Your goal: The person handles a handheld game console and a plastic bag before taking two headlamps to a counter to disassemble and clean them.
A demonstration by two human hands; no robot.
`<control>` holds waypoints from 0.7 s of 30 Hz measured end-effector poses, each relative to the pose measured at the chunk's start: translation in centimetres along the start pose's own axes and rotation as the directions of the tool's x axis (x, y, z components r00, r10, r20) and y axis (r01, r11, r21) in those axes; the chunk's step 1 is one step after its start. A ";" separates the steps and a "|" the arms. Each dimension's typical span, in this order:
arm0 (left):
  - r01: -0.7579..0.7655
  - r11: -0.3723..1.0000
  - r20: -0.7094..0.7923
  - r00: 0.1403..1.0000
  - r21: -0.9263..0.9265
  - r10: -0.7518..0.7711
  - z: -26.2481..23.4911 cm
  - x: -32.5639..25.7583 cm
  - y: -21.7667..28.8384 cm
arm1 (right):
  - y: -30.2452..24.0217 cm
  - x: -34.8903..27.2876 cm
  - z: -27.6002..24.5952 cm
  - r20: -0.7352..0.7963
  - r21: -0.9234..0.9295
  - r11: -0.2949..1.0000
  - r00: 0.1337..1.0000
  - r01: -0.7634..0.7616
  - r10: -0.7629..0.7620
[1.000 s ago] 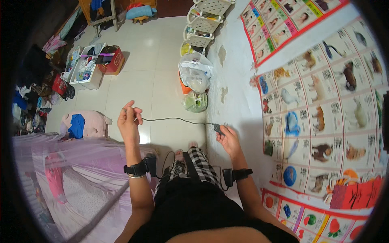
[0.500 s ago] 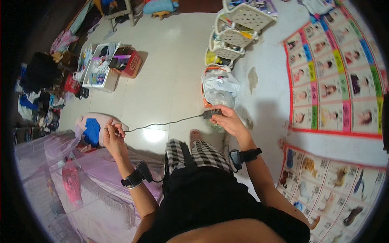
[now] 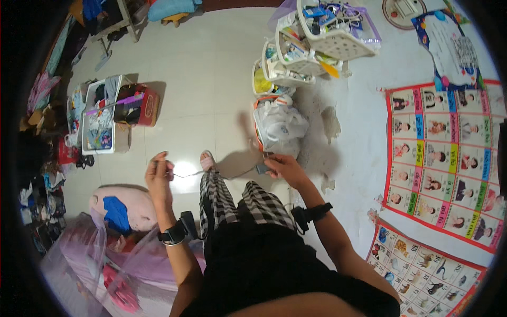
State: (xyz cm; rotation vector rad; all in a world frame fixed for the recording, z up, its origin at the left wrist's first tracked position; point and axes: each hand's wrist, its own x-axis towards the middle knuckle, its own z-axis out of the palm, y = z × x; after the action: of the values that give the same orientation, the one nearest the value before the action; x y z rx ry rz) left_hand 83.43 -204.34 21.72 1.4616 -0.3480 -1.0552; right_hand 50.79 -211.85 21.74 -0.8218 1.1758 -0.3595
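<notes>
A thin dark cable hangs slack between my two hands, above the floor. Its left end is pinched in my left hand, whose fingers are curled together. At the right end sits a small dark box, gripped by the fingertips of my right hand. What exactly the box is cannot be made out, as my fingers partly cover it. Each of my wrists carries a black strapped device.
Ahead on the right, a white plastic bag stands below tiered white baskets along the wall. Picture posters hang there. White bins full of items stand left. A pink cushion lies near a netted bed.
The cable has gone from nearly taut to sagging. My right hand has moved down with the box. My view has shifted as I step forward, one foot now ahead.
</notes>
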 end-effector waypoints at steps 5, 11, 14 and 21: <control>0.124 0.976 0.436 0.879 0.178 -0.191 6.3 6.2 1.9 | -3.0 2.7 2.8 -0.061 -0.009 1.000 0.998 -0.017 0.016; 0.066 0.946 0.604 0.755 0.316 -0.255 10.8 11.8 3.9 | -5.3 5.9 3.2 -0.148 0.040 0.998 0.987 -0.057 0.062; 0.003 0.959 0.572 0.802 0.285 -0.172 11.4 16.3 6.0 | -6.4 8.7 1.7 -0.163 0.094 0.996 0.987 0.000 0.016; -0.158 0.914 0.376 0.927 0.373 0.006 10.0 24.9 11.6 | -13.4 15.5 0.2 -0.083 0.123 0.976 0.982 0.182 -0.172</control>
State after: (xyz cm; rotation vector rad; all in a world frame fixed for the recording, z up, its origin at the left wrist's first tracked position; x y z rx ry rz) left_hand 93.45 -231.72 23.98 1.5817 -0.9351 -1.2384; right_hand 58.94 -230.70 21.17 -0.8070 1.1355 -0.6109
